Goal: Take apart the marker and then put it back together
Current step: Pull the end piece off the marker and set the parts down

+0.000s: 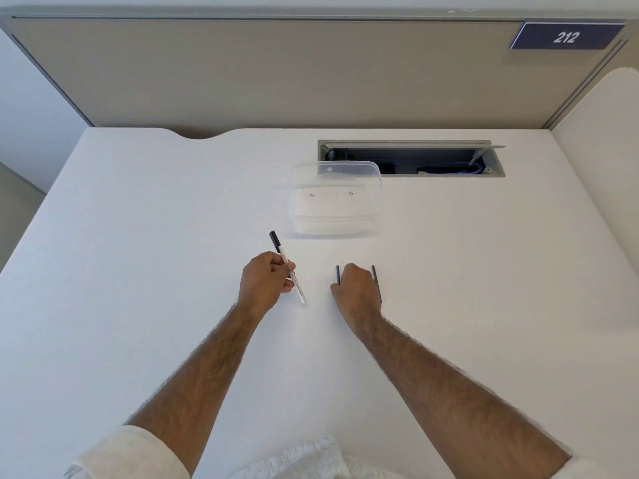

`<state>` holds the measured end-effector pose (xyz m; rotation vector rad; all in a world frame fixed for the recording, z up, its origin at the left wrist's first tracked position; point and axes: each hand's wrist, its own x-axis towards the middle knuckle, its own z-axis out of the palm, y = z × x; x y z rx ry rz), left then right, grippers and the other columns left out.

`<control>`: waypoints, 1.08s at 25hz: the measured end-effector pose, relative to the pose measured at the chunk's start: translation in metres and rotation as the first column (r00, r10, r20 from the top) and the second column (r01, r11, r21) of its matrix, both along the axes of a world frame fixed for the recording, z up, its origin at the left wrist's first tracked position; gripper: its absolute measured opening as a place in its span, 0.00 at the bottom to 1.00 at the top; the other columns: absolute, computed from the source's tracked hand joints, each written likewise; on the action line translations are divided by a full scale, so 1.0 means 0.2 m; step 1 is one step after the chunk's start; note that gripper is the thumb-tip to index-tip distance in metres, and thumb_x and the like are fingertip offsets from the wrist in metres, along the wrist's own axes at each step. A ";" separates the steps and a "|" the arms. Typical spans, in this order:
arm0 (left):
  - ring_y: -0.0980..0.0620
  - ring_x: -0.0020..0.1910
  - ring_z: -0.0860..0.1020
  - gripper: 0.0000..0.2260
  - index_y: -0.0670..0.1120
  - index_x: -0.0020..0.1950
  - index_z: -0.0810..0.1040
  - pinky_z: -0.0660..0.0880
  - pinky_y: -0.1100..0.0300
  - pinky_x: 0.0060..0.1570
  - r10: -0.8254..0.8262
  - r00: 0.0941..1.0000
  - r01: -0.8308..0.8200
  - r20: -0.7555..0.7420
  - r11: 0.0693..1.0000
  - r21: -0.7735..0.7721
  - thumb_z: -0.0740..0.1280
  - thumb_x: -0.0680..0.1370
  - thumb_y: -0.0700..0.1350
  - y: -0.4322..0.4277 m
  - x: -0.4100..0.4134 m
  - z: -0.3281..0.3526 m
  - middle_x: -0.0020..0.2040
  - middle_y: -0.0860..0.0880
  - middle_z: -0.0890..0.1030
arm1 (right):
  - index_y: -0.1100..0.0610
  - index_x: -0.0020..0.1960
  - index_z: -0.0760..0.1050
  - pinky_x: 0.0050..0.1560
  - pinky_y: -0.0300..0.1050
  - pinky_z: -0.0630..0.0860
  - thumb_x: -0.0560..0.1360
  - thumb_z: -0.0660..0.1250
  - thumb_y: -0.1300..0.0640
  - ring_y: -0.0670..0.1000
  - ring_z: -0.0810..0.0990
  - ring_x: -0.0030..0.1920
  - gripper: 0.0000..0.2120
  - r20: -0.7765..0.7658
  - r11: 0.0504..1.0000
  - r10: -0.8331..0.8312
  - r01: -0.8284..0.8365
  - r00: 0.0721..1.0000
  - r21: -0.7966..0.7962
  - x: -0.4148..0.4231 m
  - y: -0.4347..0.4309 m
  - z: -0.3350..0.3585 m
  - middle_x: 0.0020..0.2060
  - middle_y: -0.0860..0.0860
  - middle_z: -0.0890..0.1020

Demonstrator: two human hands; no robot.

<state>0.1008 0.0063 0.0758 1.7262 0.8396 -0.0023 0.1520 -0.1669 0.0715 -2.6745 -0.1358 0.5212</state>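
My left grip (264, 281) grasps the marker body (288, 269), a white barrel with a black end (275, 238) pointing toward 11 o'clock and the clear end toward 5 o'clock, tilted above the worktop (138, 236). My right grip (356, 288) is curled knuckles-up against the worktop at 3 o'clock of the left; whether its fingers pinch anything I cannot tell. Two thin dark sticks flank it: a short dark piece (337, 274) touching its 9 o'clock side, and a longer dark rod (377, 284) along its 3 o'clock side. At 12 o'clock of both hands, well apart, stands a clear plastic container (333, 216) with its lid (345, 172) propped on top. Beyond it, at 1 o'clock, an open cable hatch (411, 159) is set into the worktop.
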 end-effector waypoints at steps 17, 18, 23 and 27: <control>0.44 0.37 0.87 0.07 0.38 0.46 0.82 0.85 0.48 0.46 -0.080 0.988 0.081 -0.132 0.997 0.002 0.75 0.75 0.41 -0.06 0.02 -0.06 0.39 0.43 0.87 | 0.57 0.39 0.75 0.33 0.47 0.75 0.75 0.64 0.54 0.53 0.81 0.36 0.08 -0.152 0.954 -0.023 0.067 0.988 0.293 -0.14 0.21 -0.01 0.35 0.50 0.82; 0.44 0.37 0.87 0.07 0.37 0.46 0.82 0.85 0.50 0.44 -0.081 0.987 0.083 -0.140 0.996 0.011 0.75 0.75 0.41 -0.07 0.02 -0.06 0.39 0.42 0.87 | 0.56 0.37 0.73 0.30 0.45 0.72 0.75 0.64 0.55 0.52 0.78 0.33 0.09 -0.167 0.954 -0.037 0.084 0.985 0.288 -0.13 0.21 -0.02 0.33 0.49 0.81; 0.54 0.30 0.79 0.08 0.33 0.42 0.81 0.76 0.63 0.31 -0.110 0.978 0.138 -0.178 0.978 0.156 0.73 0.74 0.38 -0.14 0.04 -0.04 0.39 0.40 0.86 | 0.56 0.35 0.69 0.27 0.39 0.63 0.73 0.65 0.56 0.50 0.69 0.27 0.09 -0.234 0.954 -0.120 0.177 0.965 0.244 -0.11 0.22 -0.04 0.29 0.48 0.75; 0.51 0.30 0.78 0.09 0.30 0.41 0.79 0.80 0.53 0.37 -0.118 0.973 0.158 -0.197 0.967 0.200 0.72 0.72 0.37 -0.14 0.07 -0.05 0.40 0.36 0.85 | 0.57 0.36 0.71 0.27 0.39 0.65 0.73 0.64 0.58 0.52 0.72 0.28 0.07 -0.234 0.954 -0.121 0.178 0.965 0.242 -0.09 0.23 -0.04 0.31 0.51 0.79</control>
